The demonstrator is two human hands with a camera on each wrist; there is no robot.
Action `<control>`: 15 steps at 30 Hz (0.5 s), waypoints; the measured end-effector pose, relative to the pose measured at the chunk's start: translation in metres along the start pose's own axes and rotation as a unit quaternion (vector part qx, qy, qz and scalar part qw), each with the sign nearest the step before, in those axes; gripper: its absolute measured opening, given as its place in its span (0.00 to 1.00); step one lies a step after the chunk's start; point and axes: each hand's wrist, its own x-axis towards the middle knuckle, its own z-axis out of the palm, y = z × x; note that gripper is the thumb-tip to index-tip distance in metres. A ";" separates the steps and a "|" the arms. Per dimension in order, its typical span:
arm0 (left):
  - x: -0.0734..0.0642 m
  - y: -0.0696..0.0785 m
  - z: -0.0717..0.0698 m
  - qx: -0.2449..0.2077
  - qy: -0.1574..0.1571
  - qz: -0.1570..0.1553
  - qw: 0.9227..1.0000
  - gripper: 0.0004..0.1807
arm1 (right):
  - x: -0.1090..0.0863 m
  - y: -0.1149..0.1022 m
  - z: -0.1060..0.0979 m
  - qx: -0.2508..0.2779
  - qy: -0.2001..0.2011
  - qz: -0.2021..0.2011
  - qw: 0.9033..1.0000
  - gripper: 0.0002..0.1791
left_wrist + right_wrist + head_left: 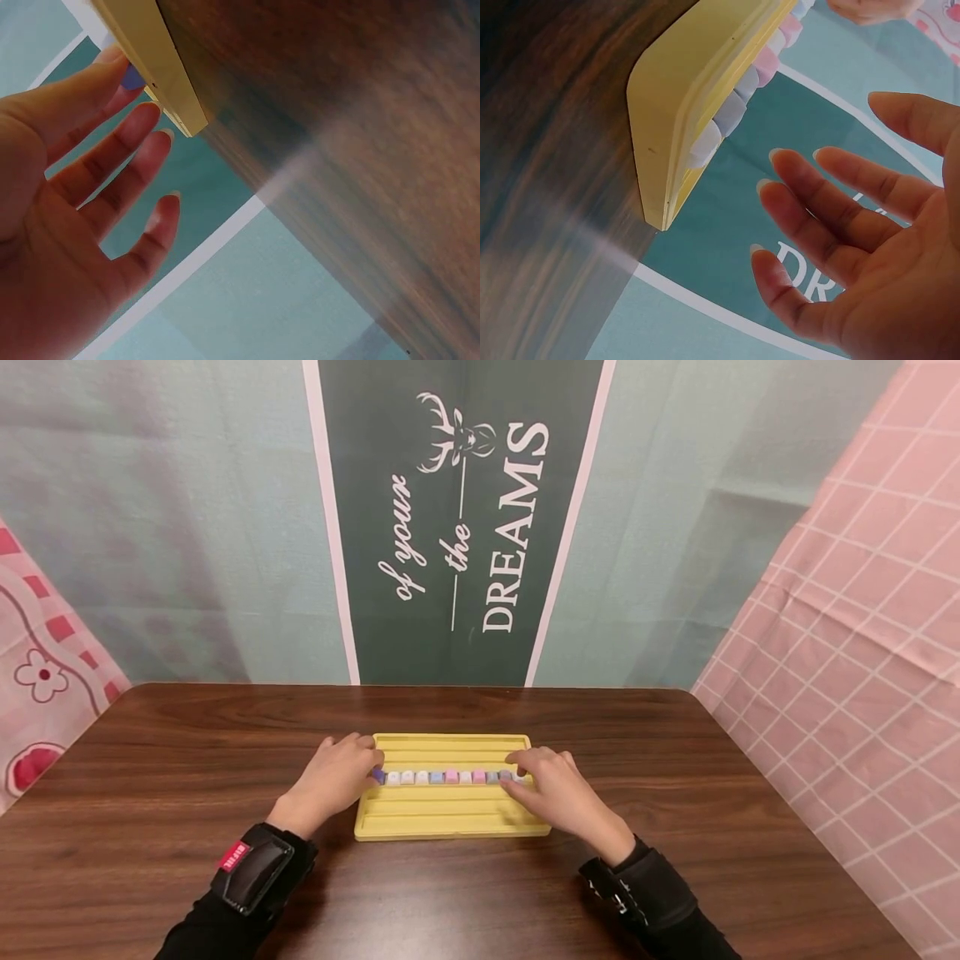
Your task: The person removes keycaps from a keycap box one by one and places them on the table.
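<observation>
A yellow ridged tray [453, 820] lies on the table, with one row of small keycaps [437, 777] in white, blue, pink and grey along a middle groove. At the row's left end my left hand [337, 775] pinches a purple keycap [133, 78] between thumb and index finger, its other fingers spread apart in the left wrist view. Over the tray's right side is my right hand [558, 789], fingers loosely bent and apart. In the right wrist view its fingertips stand off from the whitish end keycap [704, 145], with nothing between them.
The brown wooden table [450, 902] extends around the tray. Behind it hangs a teal and dark green curtain [450, 527] with white lettering. Pink checked cloth [862, 652] hangs at the right, and a flowered pink cloth [45, 677] at the left.
</observation>
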 end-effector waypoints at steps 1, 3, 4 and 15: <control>0.000 0.000 0.000 0.002 0.000 0.001 1.000 0.06 | 0.000 0.000 0.000 0.000 0.000 0.001 1.000 0.14; 0.000 0.000 0.000 0.004 0.001 0.002 1.000 0.06 | 0.000 0.001 0.000 0.001 -0.001 0.001 1.000 0.14; 0.000 0.000 0.000 0.005 0.002 0.003 1.000 0.06 | 0.000 0.001 0.000 0.002 -0.001 0.002 1.000 0.14; -0.004 0.001 -0.008 0.007 0.016 0.006 1.000 0.05 | 0.000 0.002 0.000 0.003 0.003 0.002 1.000 0.15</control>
